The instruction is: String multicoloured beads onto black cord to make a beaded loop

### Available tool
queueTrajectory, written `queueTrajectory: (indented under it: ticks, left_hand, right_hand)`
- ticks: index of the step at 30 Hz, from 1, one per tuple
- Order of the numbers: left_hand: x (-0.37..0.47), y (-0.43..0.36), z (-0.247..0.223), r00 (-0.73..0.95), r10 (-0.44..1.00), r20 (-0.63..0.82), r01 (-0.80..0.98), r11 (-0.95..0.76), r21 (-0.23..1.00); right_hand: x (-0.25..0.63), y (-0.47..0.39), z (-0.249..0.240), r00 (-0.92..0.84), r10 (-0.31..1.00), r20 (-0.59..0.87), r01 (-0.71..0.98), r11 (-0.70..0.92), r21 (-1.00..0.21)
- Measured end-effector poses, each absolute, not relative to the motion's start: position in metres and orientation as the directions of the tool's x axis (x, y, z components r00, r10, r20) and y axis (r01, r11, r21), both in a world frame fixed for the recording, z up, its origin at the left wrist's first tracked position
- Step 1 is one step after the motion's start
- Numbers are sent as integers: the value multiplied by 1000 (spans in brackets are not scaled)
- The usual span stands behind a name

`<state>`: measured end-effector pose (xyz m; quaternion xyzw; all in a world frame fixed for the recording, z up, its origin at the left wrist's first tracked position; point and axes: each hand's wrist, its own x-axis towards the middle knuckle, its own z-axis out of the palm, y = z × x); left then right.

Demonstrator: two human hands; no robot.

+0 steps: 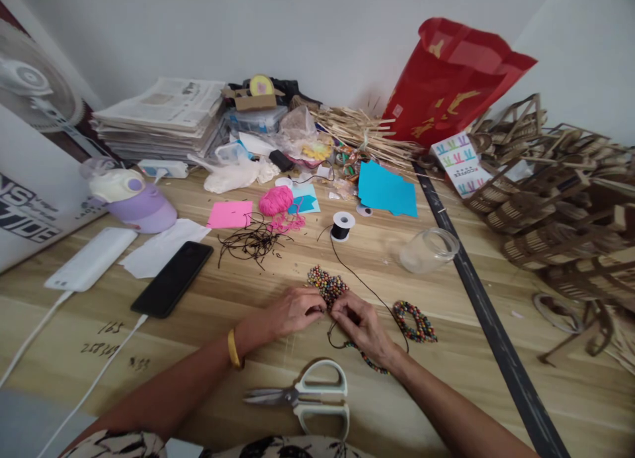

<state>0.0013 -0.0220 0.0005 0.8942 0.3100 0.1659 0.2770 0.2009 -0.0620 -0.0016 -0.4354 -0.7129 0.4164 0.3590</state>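
In the head view a pile of small multicoloured beads [326,282] lies at mid-table. My left hand [292,310] is at its near edge, fingertips pinched together; what they hold is too small to make out. Right beside it my right hand [366,325] is closed in a pinch on a thin black cord [333,342]. A string of beads [373,364] threaded on the cord trails under that wrist. The cord runs back to a white spool of black cord [342,226]. Several finished-looking bead loops [415,322] rest to the right.
White-handled scissors [317,397] lie before me. Leftward are a black phone [172,279], a white power bank [90,259] and black cord scraps [253,241]. A glass jar [429,251] lies on its side at right, short of a black strip [489,329] and woven baskets [550,213].
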Motion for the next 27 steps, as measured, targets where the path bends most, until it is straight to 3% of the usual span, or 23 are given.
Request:
queueTrajectory:
  ticks: [20, 27]
  left_hand:
    - [2, -25, 2, 777, 620, 112, 474, -692, 544]
    - [5, -24, -1, 704, 700, 119, 447, -567, 692]
  right_hand:
    - [200, -62, -3, -367, 920, 140, 313, 263, -913]
    - [201, -61, -3, -354, 927, 126, 317, 246, -916]
